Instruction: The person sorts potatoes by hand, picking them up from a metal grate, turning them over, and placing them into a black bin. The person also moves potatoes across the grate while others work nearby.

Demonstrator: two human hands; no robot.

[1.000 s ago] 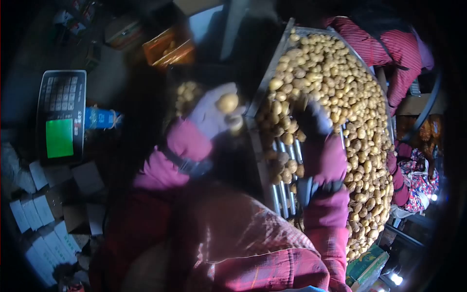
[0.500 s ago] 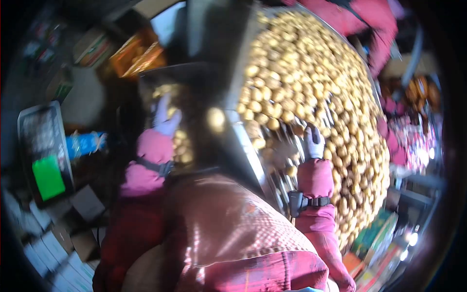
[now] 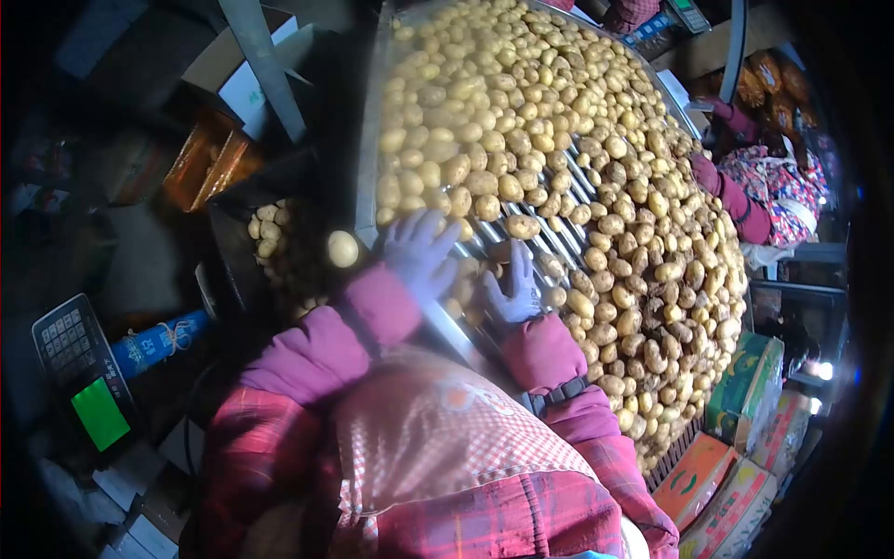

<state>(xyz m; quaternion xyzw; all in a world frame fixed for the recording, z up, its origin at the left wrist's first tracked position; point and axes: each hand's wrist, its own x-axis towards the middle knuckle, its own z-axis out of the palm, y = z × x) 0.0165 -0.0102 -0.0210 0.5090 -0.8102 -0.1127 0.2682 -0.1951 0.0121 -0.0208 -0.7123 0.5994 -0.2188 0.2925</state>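
Observation:
Both my hands wear pale lavender gloves. My left hand (image 3: 421, 256) lies over the near metal rim (image 3: 456, 337) of the sorting table, fingers spread beside the potatoes (image 3: 484, 182). My right hand (image 3: 514, 291) is just right of it over the metal rollers (image 3: 559, 244), thumb and forefinger apart. Close to its fingertips is a brown potato (image 3: 500, 252). Left of the rim, a single pale potato (image 3: 342, 249) shows against a dark bin, where more potatoes (image 3: 268, 228) lie.
A scale (image 3: 84, 368) with a green display stands at far left, beside a blue roll-shaped package (image 3: 160, 343). Another person (image 3: 768, 191) in a patterned garment works at the table's right side. Boxes (image 3: 743, 387) are stacked at lower right; an orange bag (image 3: 207, 160) sits upper left.
My left hand has moved right from over the dark bin to the table's rim. My right hand has shifted left and nearer the rim. The view has turned.

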